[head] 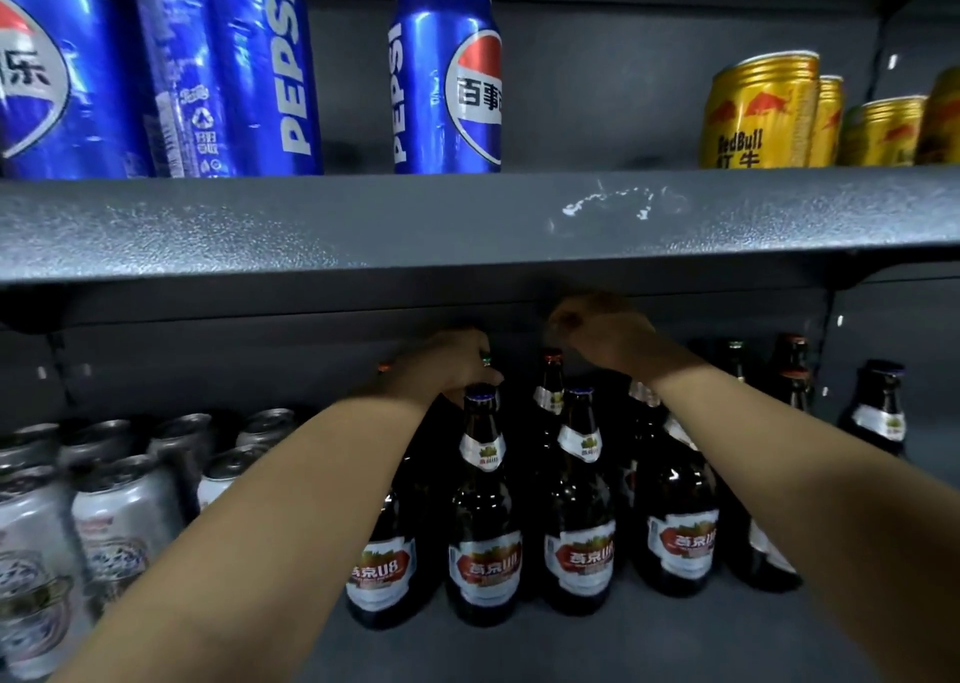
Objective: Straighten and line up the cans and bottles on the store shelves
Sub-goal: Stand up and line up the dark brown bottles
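Note:
Several brown beer bottles (484, 521) with red and white labels stand on the lower shelf (649, 646). Both of my arms reach in under the upper shelf (415, 225). My left hand (447, 362) is closed over the top of a bottle in a back row, behind the front blue-capped bottle. My right hand (605, 336) is curled just under the upper shelf, above a red-capped bottle (550, 381); what its fingers grip is hidden. Blue Pepsi cans (447, 79) and gold Red Bull cans (758, 110) stand on the upper shelf.
Several silver cans (119, 516) fill the lower shelf's left side. More dark bottles (878, 407) stand at the right, near a shelf bracket. The upper shelf's front edge hangs low over the bottle tops. A gap lies between the single Pepsi can and the Red Bull cans.

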Tool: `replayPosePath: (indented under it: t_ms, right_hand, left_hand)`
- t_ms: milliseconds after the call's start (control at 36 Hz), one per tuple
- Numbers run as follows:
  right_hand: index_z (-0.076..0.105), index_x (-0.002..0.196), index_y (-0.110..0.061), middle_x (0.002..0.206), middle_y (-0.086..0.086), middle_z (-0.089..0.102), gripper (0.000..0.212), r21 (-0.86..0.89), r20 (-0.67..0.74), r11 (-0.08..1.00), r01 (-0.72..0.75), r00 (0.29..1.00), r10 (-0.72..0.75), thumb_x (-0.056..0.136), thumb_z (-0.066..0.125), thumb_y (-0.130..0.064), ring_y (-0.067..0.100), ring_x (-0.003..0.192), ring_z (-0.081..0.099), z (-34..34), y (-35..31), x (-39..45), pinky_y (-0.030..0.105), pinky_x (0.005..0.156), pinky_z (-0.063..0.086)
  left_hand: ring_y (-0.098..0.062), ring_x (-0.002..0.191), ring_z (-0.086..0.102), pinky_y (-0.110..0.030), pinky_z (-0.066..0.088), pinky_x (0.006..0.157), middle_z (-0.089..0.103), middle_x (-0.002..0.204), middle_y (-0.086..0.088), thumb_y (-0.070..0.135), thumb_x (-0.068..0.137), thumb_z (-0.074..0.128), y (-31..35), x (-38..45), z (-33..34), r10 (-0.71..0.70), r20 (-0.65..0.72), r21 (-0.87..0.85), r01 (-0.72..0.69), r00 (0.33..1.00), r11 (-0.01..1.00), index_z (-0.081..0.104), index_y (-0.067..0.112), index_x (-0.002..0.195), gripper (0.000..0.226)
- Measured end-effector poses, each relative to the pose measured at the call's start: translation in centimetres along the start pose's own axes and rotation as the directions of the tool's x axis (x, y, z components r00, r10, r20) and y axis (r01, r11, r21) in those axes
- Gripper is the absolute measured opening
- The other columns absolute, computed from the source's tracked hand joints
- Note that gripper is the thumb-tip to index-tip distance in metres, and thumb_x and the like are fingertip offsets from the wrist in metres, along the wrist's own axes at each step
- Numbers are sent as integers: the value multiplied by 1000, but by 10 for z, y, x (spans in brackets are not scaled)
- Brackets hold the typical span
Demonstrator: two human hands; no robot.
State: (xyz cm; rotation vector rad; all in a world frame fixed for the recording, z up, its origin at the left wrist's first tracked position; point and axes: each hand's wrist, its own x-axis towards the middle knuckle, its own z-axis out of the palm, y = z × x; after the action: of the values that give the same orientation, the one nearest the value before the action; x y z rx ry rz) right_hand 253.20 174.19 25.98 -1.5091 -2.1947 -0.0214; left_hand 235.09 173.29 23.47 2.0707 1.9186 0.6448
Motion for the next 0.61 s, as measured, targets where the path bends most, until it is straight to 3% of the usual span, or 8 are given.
replayPosePath:
  t_ms: [111, 167, 250, 333, 417, 472, 556, 611]
  right_hand:
    - [62, 120, -18, 131, 9, 56, 31, 48, -118, 998, 48, 992, -42, 99, 43, -32, 28, 119, 53, 5, -9, -10, 33, 94, 42]
    - [63, 117, -17, 125, 9, 61, 31, -1, -201, 992, 126, 972, -124, 100, 40, -30, 29, 114, 55, 9, -20, -17, 32, 87, 43]
    - [61, 119, -20, 123, 6, 62, 32, -79, -237, 969, 233, 940, -245, 101, 38, -33, 28, 114, 55, 13, -43, -27, 31, 85, 42]
    - [61, 117, -21, 121, 6, 63, 37, -106, -109, 952, 289, 948, -300, 101, 34, -40, 28, 113, 56, 18, -68, -36, 32, 86, 39]
    - [61, 119, -23, 126, 5, 59, 49, -175, 119, 932, 317, 947, -300, 99, 28, -53, 27, 118, 53, 25, -84, -43, 39, 99, 32]
    - [64, 115, -25, 126, 3, 60, 52, -194, 206, 925, 328, 935, -288, 96, 31, -60, 26, 116, 54, 29, -88, -46, 39, 100, 37]
    - [65, 107, -24, 119, 0, 61, 45, -225, 272, 917, 331, 924, -267, 91, 43, -60, 23, 107, 57, 29, -89, -51, 33, 90, 44]
    - [61, 110, -23, 120, 0, 58, 41, -233, 305, 917, 323, 920, -247, 88, 52, -57, 22, 105, 55, 28, -88, -53, 31, 86, 45]
  left_hand:
    - [-21, 64, 56, -24, 50, 48, 52, 99, -11, 28, 94, 58, -3, -4, -10, -118, 116, -167, 136, 986, 977, 47, 12, 107, 22]
    - [-25, 71, 60, -28, 51, 59, 56, 108, -13, 38, 96, 52, -6, -9, -19, -129, 53, -107, 134, 990, 985, 46, 11, 113, 32]
    - [-31, 110, 56, -33, 44, 88, 55, 127, -17, 43, 98, 45, -16, -28, -39, -69, -120, 214, 93, 990, 972, 52, 6, 123, 45]
    - [-29, 118, 50, -29, 38, 89, 53, 131, -15, 44, 98, 44, -28, -54, -54, 1, -154, 399, 61, 988, 915, 57, 5, 118, 46]
    - [-28, 111, 54, -29, 39, 82, 58, 122, -14, 44, 96, 47, -35, -77, -63, 69, -180, 447, 19, 981, 894, 59, 5, 108, 42]
    - [-28, 107, 56, -28, 37, 77, 60, 117, -12, 52, 93, 49, -39, -87, -66, 57, -163, 445, 21, 985, 895, 59, 7, 99, 46]
    - [-24, 112, 56, -30, 44, 90, 58, 128, -1, 83, 72, 44, -53, -97, -64, -45, 6, 518, 35, 999, 855, 57, 16, 124, 86]
    - [-22, 111, 59, -35, 49, 95, 52, 135, 4, 87, 64, 47, -62, -105, -58, -105, 32, 441, 80, 994, 894, 48, 24, 135, 95]
